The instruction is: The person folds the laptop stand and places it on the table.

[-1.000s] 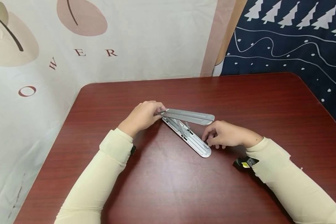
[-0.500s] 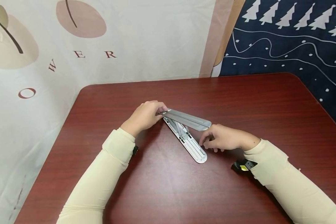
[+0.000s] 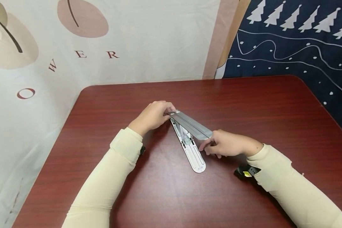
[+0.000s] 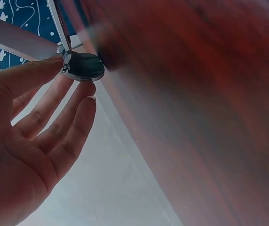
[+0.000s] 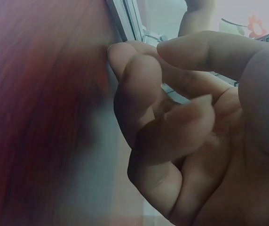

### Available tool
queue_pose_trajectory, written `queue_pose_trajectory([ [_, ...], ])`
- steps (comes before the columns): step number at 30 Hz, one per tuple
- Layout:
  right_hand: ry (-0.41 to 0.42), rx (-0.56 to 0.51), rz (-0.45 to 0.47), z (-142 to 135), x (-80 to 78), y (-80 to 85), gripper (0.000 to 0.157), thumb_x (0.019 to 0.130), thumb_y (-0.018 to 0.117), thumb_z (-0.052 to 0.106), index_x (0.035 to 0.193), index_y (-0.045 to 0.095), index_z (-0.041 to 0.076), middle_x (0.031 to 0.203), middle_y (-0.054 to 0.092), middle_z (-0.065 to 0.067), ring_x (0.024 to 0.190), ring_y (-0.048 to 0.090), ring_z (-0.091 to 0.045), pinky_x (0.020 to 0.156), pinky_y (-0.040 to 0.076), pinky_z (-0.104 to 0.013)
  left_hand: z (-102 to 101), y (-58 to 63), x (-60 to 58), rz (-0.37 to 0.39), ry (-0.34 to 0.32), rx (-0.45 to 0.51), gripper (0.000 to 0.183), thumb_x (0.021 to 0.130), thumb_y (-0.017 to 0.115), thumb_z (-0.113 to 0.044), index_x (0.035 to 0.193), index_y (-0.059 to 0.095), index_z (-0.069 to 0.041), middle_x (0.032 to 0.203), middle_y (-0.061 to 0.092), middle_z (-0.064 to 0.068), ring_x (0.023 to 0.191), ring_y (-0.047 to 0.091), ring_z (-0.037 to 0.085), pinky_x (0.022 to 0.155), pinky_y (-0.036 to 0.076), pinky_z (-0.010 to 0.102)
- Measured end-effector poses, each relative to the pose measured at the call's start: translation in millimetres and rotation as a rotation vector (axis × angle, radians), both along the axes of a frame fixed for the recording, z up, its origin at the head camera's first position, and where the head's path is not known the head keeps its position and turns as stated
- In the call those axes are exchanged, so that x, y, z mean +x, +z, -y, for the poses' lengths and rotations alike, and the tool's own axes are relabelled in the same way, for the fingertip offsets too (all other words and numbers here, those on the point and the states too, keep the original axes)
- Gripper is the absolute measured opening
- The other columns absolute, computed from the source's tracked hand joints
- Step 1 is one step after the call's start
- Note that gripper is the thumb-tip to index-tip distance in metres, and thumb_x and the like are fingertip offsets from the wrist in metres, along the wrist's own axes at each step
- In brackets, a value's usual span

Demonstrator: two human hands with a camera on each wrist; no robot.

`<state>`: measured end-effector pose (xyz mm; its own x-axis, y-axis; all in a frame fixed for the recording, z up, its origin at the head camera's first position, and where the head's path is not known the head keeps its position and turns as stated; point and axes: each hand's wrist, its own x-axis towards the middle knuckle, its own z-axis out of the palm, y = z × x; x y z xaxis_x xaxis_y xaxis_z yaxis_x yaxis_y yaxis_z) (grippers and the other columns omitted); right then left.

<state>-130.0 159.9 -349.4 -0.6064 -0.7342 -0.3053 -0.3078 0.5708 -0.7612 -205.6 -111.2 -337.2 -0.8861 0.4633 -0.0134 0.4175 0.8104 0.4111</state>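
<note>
A silver folding metal stand (image 3: 198, 160), made of two long round-ended plates joined at the far end with thin struts between them, stands part-way unfolded on the table. Its lower plate lies along the tabletop, and the upper plate (image 3: 191, 126) slants above it. My left hand (image 3: 152, 117) pinches the hinge end (image 4: 85, 66) between thumb and fingers. Beside the right edge of the stand, my right hand (image 3: 229, 143) has loosely bent fingers, fingertips right at the lower plate's edge. The upper plate's free end overlaps its knuckles in the head view. In the right wrist view, curled fingers (image 5: 141, 84) hide most of the stand.
The reddish-brown wooden table (image 3: 125, 98) has rounded far corners. A pale printed cloth (image 3: 159, 38) hangs behind it, with a dark blue tree-patterned cloth (image 3: 288, 47) at the right. A black device (image 3: 242, 172) sits under the right cuff.
The stand has turned, its free ends swinging toward the person and leftward. My left hand has shifted slightly right with the hinge end; my right hand has moved slightly left and nearer the person.
</note>
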Motion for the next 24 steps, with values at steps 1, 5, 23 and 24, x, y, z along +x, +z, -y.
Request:
queue_pose_trajectory([
  [1,-0.001,-0.007,0.004,0.1,0.5,-0.3,0.023,0.084,0.053,0.006,0.1,0.069,0.011,0.054,0.056,-0.003,0.043,0.05,-0.013,0.041,0.044,-0.024,-1.3,-0.1,-0.3,0.004,-0.002,0.0,0.022,0.082,0.066,-0.009,0.099,0.064,-0.023,0.093,0.066,-0.006,0.09,0.061,0.011,0.084,0.047,0.03],
  [5,0.003,-0.024,0.009,0.7,1.9,-1.3,0.024,0.084,0.052,0.005,0.1,0.069,0.01,0.055,0.056,-0.003,0.043,0.05,-0.014,0.041,0.044,-0.024,-5.0,-1.1,-1.4,0.008,-0.01,0.001,0.022,0.082,0.066,-0.008,0.099,0.063,-0.022,0.093,0.065,-0.006,0.09,0.061,0.011,0.084,0.047,0.029],
  [23,0.085,-0.016,0.005,7.7,8.2,0.9,0.026,0.085,0.052,0.003,0.105,0.068,0.009,0.056,0.058,-0.002,0.042,0.052,-0.014,0.042,0.045,-0.023,-12.4,-1.6,-2.6,-0.009,-0.043,-0.005,0.023,0.082,0.062,-0.005,0.096,0.064,-0.023,0.091,0.063,-0.007,0.087,0.059,0.01,0.082,0.047,0.029],
  [24,0.091,-0.012,-0.004,8.0,8.3,0.8,0.026,0.085,0.053,0.004,0.105,0.068,0.011,0.053,0.056,-0.002,0.041,0.052,-0.014,0.042,0.044,-0.022,-12.6,-1.7,-2.6,-0.01,-0.046,-0.005,0.023,0.082,0.062,-0.004,0.096,0.064,-0.023,0.091,0.063,-0.007,0.087,0.059,0.01,0.082,0.047,0.028],
])
